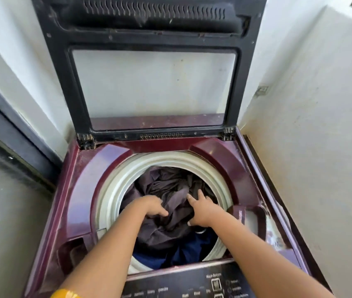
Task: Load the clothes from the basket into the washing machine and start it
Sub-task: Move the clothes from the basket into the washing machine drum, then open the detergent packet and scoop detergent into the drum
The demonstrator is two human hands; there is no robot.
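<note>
Head view looks down into a maroon top-loading washing machine (80,201) that stands in a corner, with a pale wall (310,125) close on its right. Its dark-framed lid (63,82) is raised and stands nearly upright on hinges along the far edge, its inner face and clear pane turned toward the person. The round mouth of the drum (115,190), ringed in off-white, faces straight up. The control panel (170,284) runs across the near edge, and its printing reads upright from the person's side. Both bare forearms reach over the panel into the drum. A crumpled grey-brown garment (166,183) lies inside and fills most of the opening. It is bunched in folds, and its bulk runs roughly from the far rim toward the near side. A dark blue garment (192,248) lies partly under it, showing at the near part of the drum. The left hand (155,208) rests on the grey-brown garment left of centre, its fingers curled down into a fold and gripping it. The right hand (200,214) lies just beside it on the same cloth, fingers spread apart and pointing away from the person, pressing on the fabric rather than closing round it. A yellow sleeve (65,294) shows at the bottom edge on the left arm.
</note>
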